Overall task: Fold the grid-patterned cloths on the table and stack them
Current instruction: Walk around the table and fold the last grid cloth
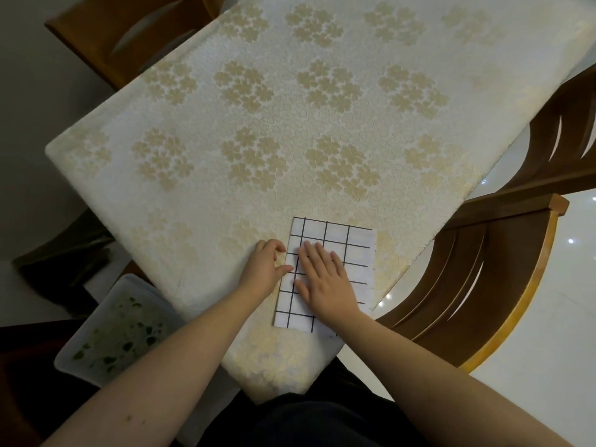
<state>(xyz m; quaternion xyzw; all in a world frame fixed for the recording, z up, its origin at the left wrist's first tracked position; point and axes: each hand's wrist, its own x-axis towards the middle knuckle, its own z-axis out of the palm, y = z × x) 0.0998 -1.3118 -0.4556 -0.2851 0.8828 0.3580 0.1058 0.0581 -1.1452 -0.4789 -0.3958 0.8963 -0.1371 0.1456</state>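
Two hands meet the folded grid cloth (pixel 335 253): right hand (pixel 325 279) fingers spread flat, left hand (pixel 263 266) fingers curled at its edge.

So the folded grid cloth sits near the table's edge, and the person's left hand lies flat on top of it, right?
Not quite. The head view shows the right hand lying flat on the folded grid cloth; the left hand sits at its left edge. The cloth is near the table's edge.
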